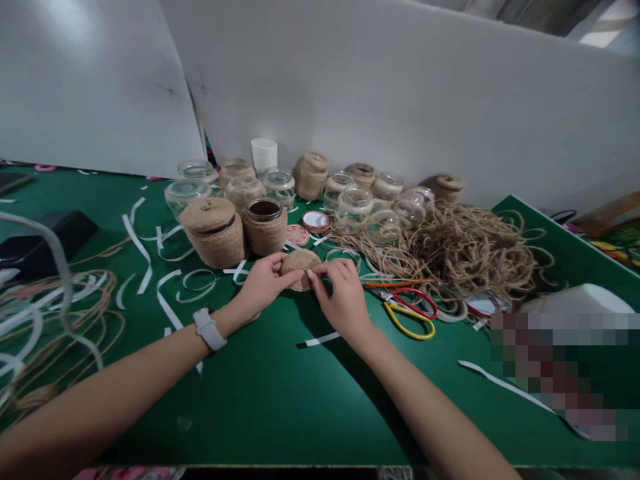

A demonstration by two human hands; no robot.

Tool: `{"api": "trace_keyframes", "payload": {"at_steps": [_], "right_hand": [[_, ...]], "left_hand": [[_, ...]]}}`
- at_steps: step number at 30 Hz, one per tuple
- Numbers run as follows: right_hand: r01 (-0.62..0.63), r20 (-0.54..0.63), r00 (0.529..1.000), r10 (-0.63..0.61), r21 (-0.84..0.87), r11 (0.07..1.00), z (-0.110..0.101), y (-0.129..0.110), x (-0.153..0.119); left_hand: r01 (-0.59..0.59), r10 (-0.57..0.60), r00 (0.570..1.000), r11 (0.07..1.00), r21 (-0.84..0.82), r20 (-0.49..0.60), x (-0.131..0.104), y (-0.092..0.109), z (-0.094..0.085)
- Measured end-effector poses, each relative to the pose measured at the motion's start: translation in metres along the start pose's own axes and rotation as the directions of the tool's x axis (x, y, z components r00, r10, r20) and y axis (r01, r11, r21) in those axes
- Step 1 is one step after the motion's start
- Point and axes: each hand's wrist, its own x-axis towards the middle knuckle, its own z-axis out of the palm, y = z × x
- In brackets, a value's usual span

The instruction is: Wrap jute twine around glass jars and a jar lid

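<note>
A round lid covered in coiled twine [301,267] is held between my two hands above the green table. My left hand [267,281] grips its left side, thumb across the front. My right hand [340,290] pinches at its right edge; whatever lies between those fingertips is too small to make out. Just behind my left hand stand a twine-wrapped jar with a lid [213,233] and an open twine-wrapped jar [265,227]. Red and yellow scissors [410,310] lie to the right of my right hand.
Clear glass jars [354,208] and white cups [265,157] line the back. A twine heap [475,250] lies right, beside a white roll [580,300]. White strips [137,250] and loose twine cover the left; a black object [47,243] sits there. A white stick [520,393] lies front right.
</note>
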Motion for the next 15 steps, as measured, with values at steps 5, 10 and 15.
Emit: {"api": "trace_keyframes", "payload": {"at_steps": [5,10,15], "right_hand": [[-0.022,-0.003,1.000,0.022,0.014,1.000,0.0003,0.0001,-0.0003],[-0.046,0.007,0.999,0.046,0.022,0.999,0.0005,0.0004,-0.0007],[-0.037,-0.003,0.999,0.037,0.032,0.999,0.0009,-0.0006,-0.0004]], "left_hand": [[-0.001,0.001,1.000,1.000,0.013,0.013,-0.0010,0.0035,0.0003],[0.032,-0.031,0.999,0.996,-0.083,0.013,-0.0028,0.0077,0.0023],[0.005,-0.007,1.000,0.999,-0.040,-0.031,-0.0019,0.0058,0.0024]]}}
